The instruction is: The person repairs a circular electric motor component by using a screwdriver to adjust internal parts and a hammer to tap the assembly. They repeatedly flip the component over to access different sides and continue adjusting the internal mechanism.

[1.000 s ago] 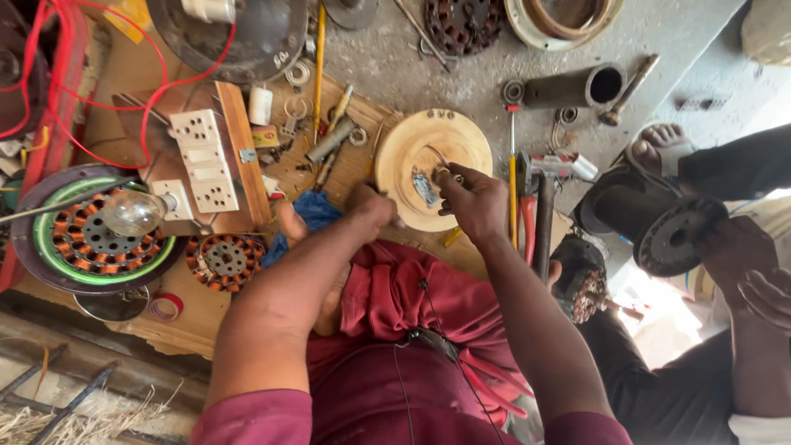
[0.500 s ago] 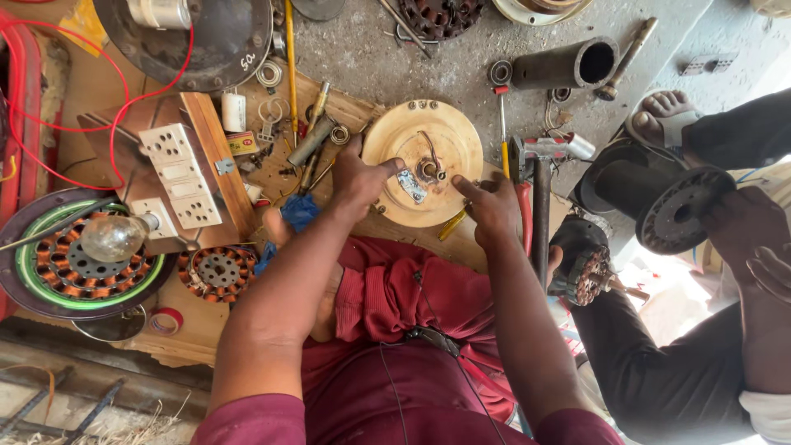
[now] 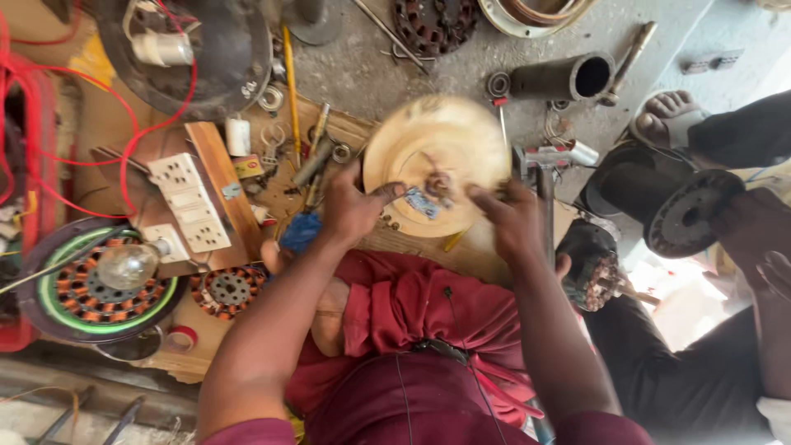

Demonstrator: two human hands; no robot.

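Disc [image 3: 437,161]: lay on the board [image 3: 362,132], centre of scene, between left hand [image 3: 350,210] at its left edge and right hand [image 3: 511,218] at its near right edge. Pipe [image 3: 564,78]: far right of disc, on the floor. Hammer [image 3: 548,156]: just right of disc. Socket strip [image 3: 189,202]: left of left hand, on the board. Bulb [image 3: 124,265]: near the strip, over the stator [image 3: 91,284] at near left. Small stator [image 3: 227,288]: right of the stator. Another person's foot [image 3: 667,111]: far right.
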